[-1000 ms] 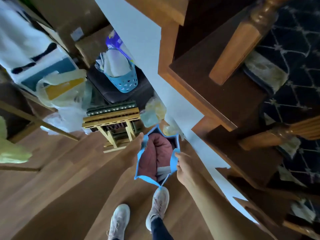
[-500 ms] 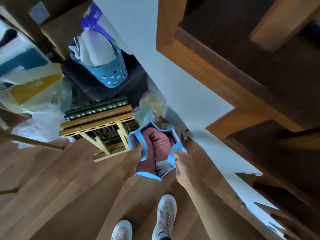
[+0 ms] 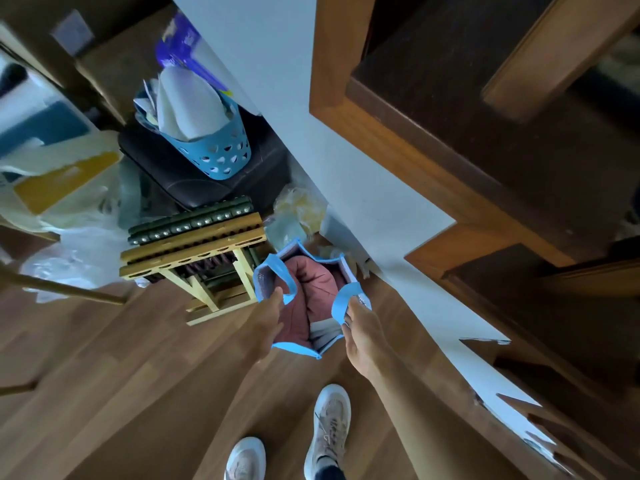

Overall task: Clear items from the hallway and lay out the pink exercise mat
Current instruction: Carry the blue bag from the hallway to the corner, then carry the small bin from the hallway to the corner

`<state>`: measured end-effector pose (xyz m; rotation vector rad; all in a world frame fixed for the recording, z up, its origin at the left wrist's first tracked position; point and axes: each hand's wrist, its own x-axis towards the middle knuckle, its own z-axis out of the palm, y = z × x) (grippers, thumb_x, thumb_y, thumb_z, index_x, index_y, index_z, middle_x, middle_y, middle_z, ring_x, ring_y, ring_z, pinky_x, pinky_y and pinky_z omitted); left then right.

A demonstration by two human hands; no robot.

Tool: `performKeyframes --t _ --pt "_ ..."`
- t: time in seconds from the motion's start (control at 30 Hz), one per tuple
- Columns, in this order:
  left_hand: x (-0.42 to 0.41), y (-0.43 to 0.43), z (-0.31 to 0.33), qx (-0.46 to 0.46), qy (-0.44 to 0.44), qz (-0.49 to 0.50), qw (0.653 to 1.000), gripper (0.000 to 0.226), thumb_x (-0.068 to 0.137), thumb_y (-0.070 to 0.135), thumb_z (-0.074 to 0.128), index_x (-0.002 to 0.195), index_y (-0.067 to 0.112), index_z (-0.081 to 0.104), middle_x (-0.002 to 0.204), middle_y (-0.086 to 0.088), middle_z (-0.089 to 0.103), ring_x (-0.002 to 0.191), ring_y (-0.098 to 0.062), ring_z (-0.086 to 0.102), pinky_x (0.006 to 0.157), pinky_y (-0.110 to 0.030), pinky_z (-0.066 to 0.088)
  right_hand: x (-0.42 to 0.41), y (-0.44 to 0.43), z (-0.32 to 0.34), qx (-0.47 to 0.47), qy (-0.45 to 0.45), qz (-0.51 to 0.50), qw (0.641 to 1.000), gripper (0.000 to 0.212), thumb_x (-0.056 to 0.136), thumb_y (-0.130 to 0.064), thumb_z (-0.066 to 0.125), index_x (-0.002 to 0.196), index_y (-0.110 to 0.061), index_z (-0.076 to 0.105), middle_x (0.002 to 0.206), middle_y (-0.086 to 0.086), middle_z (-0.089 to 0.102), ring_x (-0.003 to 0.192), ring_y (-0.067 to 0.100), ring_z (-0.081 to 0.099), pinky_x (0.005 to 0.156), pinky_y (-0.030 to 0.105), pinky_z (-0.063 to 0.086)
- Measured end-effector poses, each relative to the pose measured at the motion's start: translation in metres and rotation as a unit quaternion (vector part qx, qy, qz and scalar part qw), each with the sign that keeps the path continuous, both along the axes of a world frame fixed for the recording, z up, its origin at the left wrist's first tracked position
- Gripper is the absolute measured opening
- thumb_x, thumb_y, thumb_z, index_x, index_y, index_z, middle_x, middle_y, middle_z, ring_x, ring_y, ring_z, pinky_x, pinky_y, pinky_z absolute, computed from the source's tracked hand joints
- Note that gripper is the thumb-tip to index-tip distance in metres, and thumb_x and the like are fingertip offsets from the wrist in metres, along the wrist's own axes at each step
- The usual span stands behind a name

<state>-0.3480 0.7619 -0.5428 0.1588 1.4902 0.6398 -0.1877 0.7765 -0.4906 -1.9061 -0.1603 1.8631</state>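
Both hands down at a soft blue-trimmed bag [image 3: 294, 349], each closed on one flat fabric handle: left hand [image 3: 268, 318] on the near-left loop, right hand [image 3: 356, 327] on the right loop, mouth pulled open between them. Inside, a dull pink padded roll [image 3: 311, 289], folded and creased, beside a pale grey striped piece at the bag's near corner; cannot tell whether the roll is the mat. Bag hanging or resting just above smooth wooden plank floor [image 3: 121, 393], close to the white wall [image 3: 346, 168].

Just left of the bag, touching or nearly so, a yellow slatted wooden rack [image 3: 194, 254], angular legs, with a dark green ridged row on top. Behind it a dark leathery stool [image 3: 207, 181] carrying a light blue perforated plastic basket [image 3: 214, 150] stuffed with white paper. Crinkled clear and yellow plastic bags [image 3: 69, 188] heaped further left; another crumpled yellowish one [image 3: 298, 209] wedged between rack and wall.

To the right, dark wooden stairs [image 3: 467, 150] with lighter stringer edges stepping along the wall. Two pale sneakers [image 3: 330, 424] on the floor below the bag. Open floor to the near left, clutter and wall hemming in the far side
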Motion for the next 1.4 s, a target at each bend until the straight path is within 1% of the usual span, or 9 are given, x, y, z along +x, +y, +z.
performKeyframes --t 0.13,0.43,0.6,0.77,0.83,0.93,1.0,1.1,1.4 --pt "-0.008 -0.011 0.030 0.011 -0.026 -0.003 1.000 0.059 0.099 0.048 0.029 0.146 0.012 0.028 0.150 -0.007 0.035 0.139 -0.024 0.031 0.109 -0.041 0.029 0.003 -0.009 0.033 0.039 0.029 -0.011 0.999 0.046 0.100 -0.026 0.040 0.142 -0.007 0.036 0.142 0.009 0.046 0.133 0.021 0.042 0.109 0.030 0.032" --pt "-0.014 -0.049 0.161 0.059 -0.041 -0.049 0.996 0.056 0.099 0.047 0.026 0.139 0.010 0.039 0.141 -0.012 0.046 0.125 -0.031 0.045 0.103 -0.045 0.037 -0.005 -0.070 0.161 0.087 0.043 -0.001 0.995 0.049 0.101 -0.037 0.034 0.140 -0.008 0.040 0.147 0.010 0.041 0.135 0.023 0.041 0.111 0.034 0.031" --pt "-0.017 -0.083 0.229 0.067 -0.039 -0.056 0.995 0.052 0.100 0.043 0.029 0.133 0.007 0.046 0.128 -0.015 0.058 0.103 -0.027 0.058 0.068 -0.032 0.048 -0.012 -0.119 0.230 0.117 0.066 -0.016 0.991 0.035 0.101 -0.035 0.035 0.117 -0.010 0.053 0.140 0.013 0.048 0.127 0.025 0.047 0.104 0.035 0.036" --pt "-0.024 -0.110 0.288 0.105 -0.028 -0.079 0.991 0.042 0.100 0.043 0.031 0.116 0.014 0.058 0.112 -0.008 0.064 0.110 -0.028 0.055 0.088 -0.037 0.042 -0.016 -0.161 0.284 0.144 0.052 -0.009 0.988 0.052 0.103 -0.035 0.019 0.145 -0.004 0.027 0.154 0.012 0.026 0.142 0.028 0.026 0.116 0.038 0.020" --pt "-0.023 -0.116 0.311 0.137 -0.035 -0.092 0.986 0.040 0.098 0.045 0.034 0.103 0.016 0.061 0.105 -0.008 0.064 0.096 -0.024 0.058 0.084 -0.035 0.042 -0.013 -0.176 0.298 0.183 0.034 -0.032 0.982 0.053 0.103 -0.034 0.021 0.145 -0.001 0.028 0.153 0.016 0.029 0.140 0.029 0.030 0.115 0.037 0.025" --pt "-0.016 -0.120 0.332 0.172 -0.039 -0.125 0.976 0.040 0.098 0.046 0.034 0.103 0.016 0.060 0.118 -0.010 0.064 0.106 -0.026 0.059 0.094 -0.039 0.041 -0.011 -0.185 0.319 0.218 -0.010 -0.065 0.974 0.052 0.102 -0.032 0.031 0.139 0.004 0.038 0.144 0.020 0.041 0.133 0.031 0.041 0.108 0.037 0.036" --pt "-0.008 -0.124 0.349 0.211 -0.051 -0.156 0.964 0.039 0.097 0.047 0.035 0.106 0.017 0.059 0.115 -0.007 0.066 0.100 -0.022 0.061 0.086 -0.036 0.045 -0.007 -0.191 0.334 0.236 -0.010 -0.089 0.968 0.050 0.102 -0.031 0.032 0.138 0.004 0.038 0.143 0.022 0.042 0.133 0.033 0.042 0.110 0.040 0.036" --pt "0.011 -0.124 0.369 0.260 -0.090 -0.196 0.941 0.040 0.097 0.048 0.033 0.105 0.018 0.058 0.124 -0.009 0.061 0.104 -0.022 0.059 0.103 -0.040 0.037 0.005 -0.202 0.354 0.259 -0.012 -0.130 0.957 0.048 0.102 -0.029 0.034 0.136 0.003 0.040 0.143 0.023 0.042 0.132 0.035 0.041 0.111 0.044 0.035" --pt "0.086 -0.160 0.416 0.288 -0.113 -0.326 0.893 0.053 0.100 0.040 0.026 0.134 0.004 0.045 0.137 -0.014 0.051 0.124 -0.029 0.049 0.109 -0.037 0.027 0.062 -0.269 0.370 0.307 -0.031 -0.255 0.916 0.044 0.097 -0.041 0.041 0.124 -0.008 0.052 0.134 0.011 0.052 0.118 0.027 0.051 0.105 0.037 0.037"
